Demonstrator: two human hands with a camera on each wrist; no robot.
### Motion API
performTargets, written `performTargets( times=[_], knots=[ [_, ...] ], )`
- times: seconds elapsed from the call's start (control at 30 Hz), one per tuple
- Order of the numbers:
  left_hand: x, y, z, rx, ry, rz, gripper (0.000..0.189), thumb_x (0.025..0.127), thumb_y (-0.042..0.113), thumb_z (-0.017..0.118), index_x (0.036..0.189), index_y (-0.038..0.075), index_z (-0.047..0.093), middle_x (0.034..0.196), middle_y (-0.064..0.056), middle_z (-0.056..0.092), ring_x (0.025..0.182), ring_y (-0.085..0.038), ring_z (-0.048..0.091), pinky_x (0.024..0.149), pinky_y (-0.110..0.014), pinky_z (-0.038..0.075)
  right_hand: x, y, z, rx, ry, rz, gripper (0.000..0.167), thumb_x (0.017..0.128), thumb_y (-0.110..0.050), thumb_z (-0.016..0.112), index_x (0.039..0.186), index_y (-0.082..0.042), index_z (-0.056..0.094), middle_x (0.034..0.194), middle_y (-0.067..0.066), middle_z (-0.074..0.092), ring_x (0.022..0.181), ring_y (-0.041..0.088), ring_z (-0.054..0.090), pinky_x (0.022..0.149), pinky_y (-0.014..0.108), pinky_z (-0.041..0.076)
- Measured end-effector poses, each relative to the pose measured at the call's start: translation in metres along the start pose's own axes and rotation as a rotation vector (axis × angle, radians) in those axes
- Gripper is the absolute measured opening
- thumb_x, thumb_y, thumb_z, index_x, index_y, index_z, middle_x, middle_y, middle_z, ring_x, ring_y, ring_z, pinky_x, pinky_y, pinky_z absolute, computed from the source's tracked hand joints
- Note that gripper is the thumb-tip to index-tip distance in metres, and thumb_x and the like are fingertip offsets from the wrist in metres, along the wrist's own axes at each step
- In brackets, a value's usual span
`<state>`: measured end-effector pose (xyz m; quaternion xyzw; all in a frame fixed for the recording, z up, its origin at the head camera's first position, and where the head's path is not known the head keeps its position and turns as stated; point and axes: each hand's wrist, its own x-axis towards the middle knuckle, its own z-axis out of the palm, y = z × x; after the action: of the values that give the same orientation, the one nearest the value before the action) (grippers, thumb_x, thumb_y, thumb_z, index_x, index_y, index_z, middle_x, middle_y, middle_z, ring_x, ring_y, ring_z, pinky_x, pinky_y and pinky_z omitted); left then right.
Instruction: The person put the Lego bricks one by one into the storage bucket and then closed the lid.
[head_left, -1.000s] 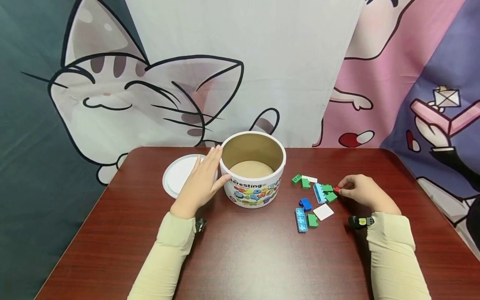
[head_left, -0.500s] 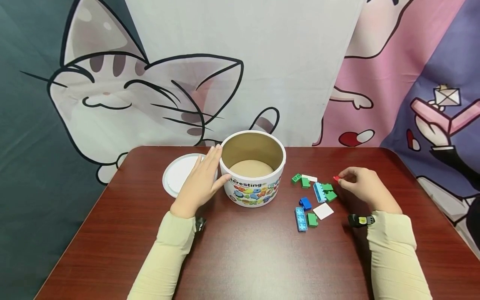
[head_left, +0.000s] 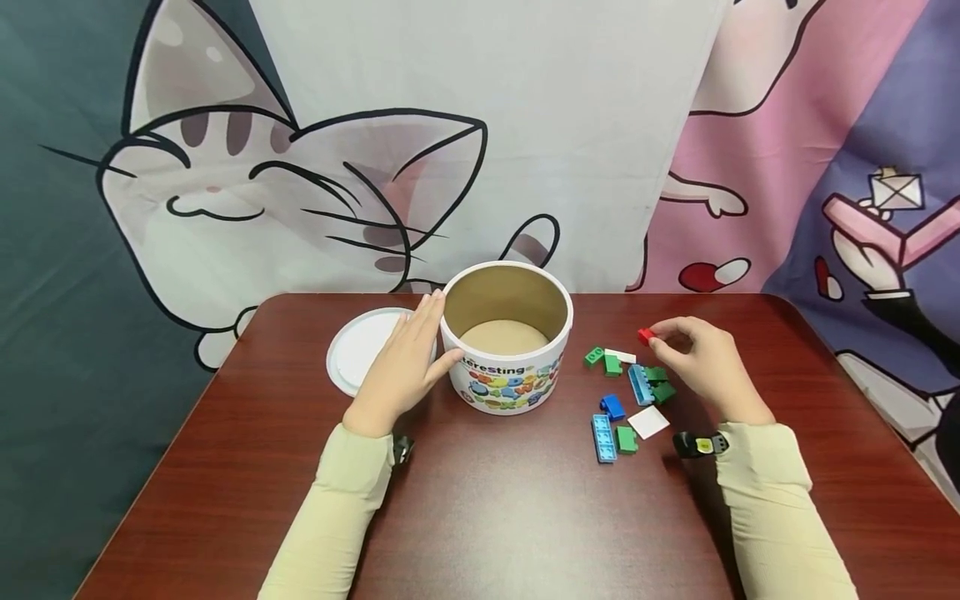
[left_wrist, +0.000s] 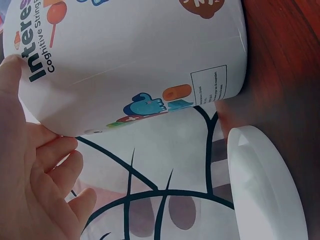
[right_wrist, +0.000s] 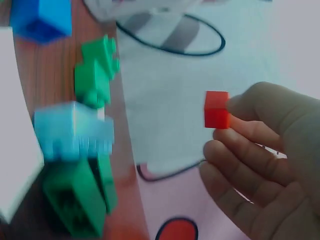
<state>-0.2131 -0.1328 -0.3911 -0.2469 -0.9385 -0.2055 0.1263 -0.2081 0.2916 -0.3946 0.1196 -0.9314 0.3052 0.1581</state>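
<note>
A small red toy brick (right_wrist: 216,110) is pinched between the thumb and fingers of my right hand (head_left: 697,362), raised above the table in the head view. My left hand (head_left: 401,367) rests against the side of a round white tub (head_left: 506,387), its fingers mostly straight and the thumb apart on the tub's front. The tub stands upright with its top uncovered, and its bare floor shows. To the left of the tub, partly behind my left hand, lies a white lid (head_left: 352,354). The left wrist view shows the tub's printed wall (left_wrist: 135,60) close to the thumb and fingers.
Right of the tub lie several loose bricks: a light blue brick (head_left: 603,439), a dark blue brick (head_left: 612,407) and green ones such as one green brick (head_left: 626,440). A flat white piece (head_left: 648,422) lies among them. A printed curtain (head_left: 585,125) hangs behind the table.
My right hand has lifted the red brick off the table beside the green bricks and carried it up and leftward, towards the tub. My left hand stays in place.
</note>
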Motion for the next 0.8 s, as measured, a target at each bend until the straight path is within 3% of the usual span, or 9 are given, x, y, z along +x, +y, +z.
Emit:
performTargets(
  times=[0.13,0.3,0.4,0.57,0.8],
  knots=[
    [0.001,0.0,0.0,-0.005,-0.007,-0.007,0.082,0.103,0.047,0.055,0.162,0.004,0.018,0.167,-0.011,0.022,0.155,-0.024,0.017,0.125,-0.051,0.015,0.001,-0.013,0.006,0.034,0.055,-0.037,0.017,0.093,-0.014,0.074,0.108,-0.005,0.075,0.101,0.012,0.072,0.082,0.014,0.061,0.071,0.008,0.044],
    [-0.001,0.001,0.001,-0.016,-0.016,-0.015,0.082,0.103,0.045,0.057,0.162,0.004,0.018,0.167,-0.011,0.022,0.155,-0.023,0.016,0.125,-0.05,0.015,0.002,-0.026,0.01,0.066,0.113,-0.082,0.016,0.091,-0.009,0.075,0.106,-0.004,0.075,0.099,0.01,0.072,0.078,-0.004,0.057,0.071,0.002,0.044],
    [-0.003,0.001,0.002,-0.02,-0.014,-0.02,0.082,0.103,0.045,0.057,0.162,0.004,0.018,0.167,-0.012,0.022,0.155,-0.024,0.016,0.125,-0.051,0.015,0.004,-0.035,0.01,0.081,0.142,-0.119,0.015,0.091,-0.007,0.076,0.106,-0.005,0.076,0.098,0.009,0.073,0.079,-0.002,0.061,0.074,0.001,0.044],
    [-0.004,0.001,0.001,-0.027,-0.008,-0.019,0.083,0.103,0.046,0.057,0.162,0.004,0.017,0.167,-0.012,0.022,0.155,-0.023,0.015,0.125,-0.05,0.015,0.012,-0.052,0.009,0.091,0.196,-0.183,0.016,0.089,-0.006,0.077,0.104,-0.007,0.077,0.097,0.005,0.073,0.081,0.015,0.065,0.076,0.003,0.046],
    [-0.001,0.0,0.001,-0.028,-0.001,-0.014,0.082,0.103,0.045,0.057,0.162,0.003,0.017,0.167,-0.011,0.021,0.155,-0.024,0.017,0.125,-0.05,0.017,0.025,-0.08,0.011,0.138,0.23,-0.275,0.018,0.087,-0.003,0.078,0.105,-0.008,0.078,0.092,0.001,0.071,0.084,0.013,0.063,0.079,0.005,0.047]
  ],
)
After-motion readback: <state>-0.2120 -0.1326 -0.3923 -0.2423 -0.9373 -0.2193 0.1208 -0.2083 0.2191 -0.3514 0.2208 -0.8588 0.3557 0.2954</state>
